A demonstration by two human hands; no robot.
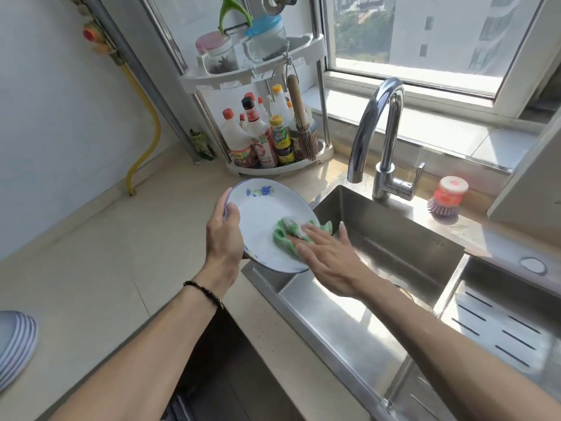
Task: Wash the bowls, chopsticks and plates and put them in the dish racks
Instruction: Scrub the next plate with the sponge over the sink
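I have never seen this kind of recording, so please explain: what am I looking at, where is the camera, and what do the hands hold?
No machine here: a person wears one camera on the head, looking down at their own hands. The left hand grips the rim of a white plate with a blue flower, tilted at the sink's edge. The right hand presses a green cloth flat on the plate. The tap shows no running water. A stack of plates waits on the counter at far left.

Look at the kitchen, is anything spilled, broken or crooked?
Nothing stands out. The left hand grips the plate tilted at the sink's edge, but that is just for washing: the right hand presses a soapy green cloth on it. The bottles in the corner rack stand upright.
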